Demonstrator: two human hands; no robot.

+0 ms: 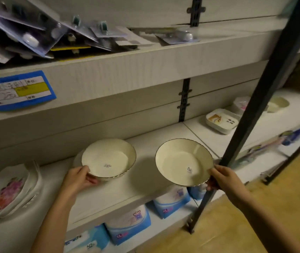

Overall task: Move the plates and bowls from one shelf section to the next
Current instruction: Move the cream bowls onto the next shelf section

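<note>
Our left hand [78, 178] pinches the rim of one cream bowl [109, 159] well left of the dark post [263, 99], our right hand [225, 179] pinches a second bowl [183, 161] just beside that post — edge grips, we reckon, for carrying both past it.

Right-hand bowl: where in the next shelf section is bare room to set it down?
Bare shelf in front of the square dishes, between the seam and the black post. Farther back it is crowded: stacked plates and another bowl.
</note>
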